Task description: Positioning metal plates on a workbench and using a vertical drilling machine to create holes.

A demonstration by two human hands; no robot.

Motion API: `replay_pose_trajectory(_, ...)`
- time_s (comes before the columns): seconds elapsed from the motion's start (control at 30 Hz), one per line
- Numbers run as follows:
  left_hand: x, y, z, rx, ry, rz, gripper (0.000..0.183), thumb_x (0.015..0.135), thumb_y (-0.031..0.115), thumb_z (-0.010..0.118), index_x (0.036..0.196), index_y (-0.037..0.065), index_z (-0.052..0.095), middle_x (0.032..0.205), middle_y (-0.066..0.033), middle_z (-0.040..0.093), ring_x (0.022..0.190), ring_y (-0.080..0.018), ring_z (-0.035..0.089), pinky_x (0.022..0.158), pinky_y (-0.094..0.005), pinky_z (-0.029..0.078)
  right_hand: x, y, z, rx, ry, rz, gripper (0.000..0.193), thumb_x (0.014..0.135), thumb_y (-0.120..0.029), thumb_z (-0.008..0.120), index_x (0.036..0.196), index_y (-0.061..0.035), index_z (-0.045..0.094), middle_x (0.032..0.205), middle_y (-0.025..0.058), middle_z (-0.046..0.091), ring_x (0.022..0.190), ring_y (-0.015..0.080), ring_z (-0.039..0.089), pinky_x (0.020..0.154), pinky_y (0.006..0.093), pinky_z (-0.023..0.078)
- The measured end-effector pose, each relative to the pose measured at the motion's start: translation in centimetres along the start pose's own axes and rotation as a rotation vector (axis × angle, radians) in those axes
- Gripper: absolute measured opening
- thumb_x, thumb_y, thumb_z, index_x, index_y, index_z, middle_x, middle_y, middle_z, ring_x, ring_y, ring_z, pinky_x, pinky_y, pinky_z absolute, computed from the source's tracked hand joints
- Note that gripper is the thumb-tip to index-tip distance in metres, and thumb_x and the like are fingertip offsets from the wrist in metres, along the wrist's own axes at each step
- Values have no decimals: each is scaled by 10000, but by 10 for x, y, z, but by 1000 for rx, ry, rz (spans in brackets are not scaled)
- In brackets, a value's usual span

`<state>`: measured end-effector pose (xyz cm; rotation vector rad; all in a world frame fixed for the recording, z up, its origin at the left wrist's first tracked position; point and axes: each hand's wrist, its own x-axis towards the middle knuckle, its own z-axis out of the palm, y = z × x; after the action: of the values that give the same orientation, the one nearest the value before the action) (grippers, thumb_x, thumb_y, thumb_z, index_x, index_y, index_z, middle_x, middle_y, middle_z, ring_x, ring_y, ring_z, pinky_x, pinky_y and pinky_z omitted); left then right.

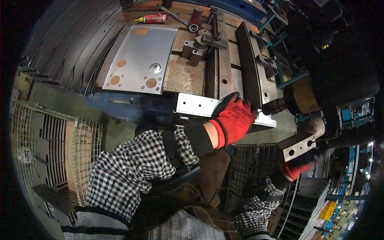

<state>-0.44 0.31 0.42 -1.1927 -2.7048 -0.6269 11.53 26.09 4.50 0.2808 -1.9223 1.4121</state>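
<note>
As left hand (235, 119) overlies bracket (193, 105), palm down

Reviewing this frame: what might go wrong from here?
The left hand is on the pale holed strip, near the dark cylindrical tool; fingers might get pinched if either moves. The right hand, blurred close to the two-holed block, might knock against its edge.

At the top, a red tube (155, 19) with a yellow nozzle lies beside a ring spanner (175, 16). At left, a wire basket (93, 138) holds dark plates (54, 150). Lower right: a yellow panel (328, 210).
</note>
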Motion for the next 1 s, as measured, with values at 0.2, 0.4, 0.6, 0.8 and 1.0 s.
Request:
replay_pose_trajectory(0.2,6,4,11,-4,39,14,667,738,377,749,1319,100,574,1290,-220,552,1237,-407,496,1148,-540,264,77,-110,17,-1028,382,-599,517,913,-139,683,1381,-2,512,1348,160,584,1177,261,604,1003,381,507)
replay_pose_trajectory(0.4,5,3,7,-13,13,33,682,752,429,751,1322,100,571,1290,-217,553,1241,-400,494,1149,-539,262,105,-122,27,-577,250,-511,575,833,-61,742,1351,49,518,1306,180,609,1114,265,637,895,360,578)
replay_pose_trajectory(0.6,6,3,8,7,19,38,686,752,435,752,1324,103,571,1271,-211,563,1219,-390,511,1145,-537,269,112,-113,22,-472,208,-500,639,776,-31,783,1351,55,519,1313,193,591,1092,274,640,837,358,599)
replay_pose_trajectory(0.8,4,4,10,41,58,36,680,750,426,751,1313,88,574,1251,-206,572,1195,-380,527,1136,-532,280,114,-117,28,-752,236,-609,556,854,-73,714,1361,48,520,1338,183,564,1069,262,630,835,353,586)
replay_pose_trajectory(1.0,6,3,19,69,98,56,684,759,415,743,1330,86,563,1277,-214,563,1208,-376,522,1137,-531,279,110,-131,39,-467,174,-436,570,1007,-354,470,1451,2,435,1443,174,482,1270,305,513,1038,424,444)
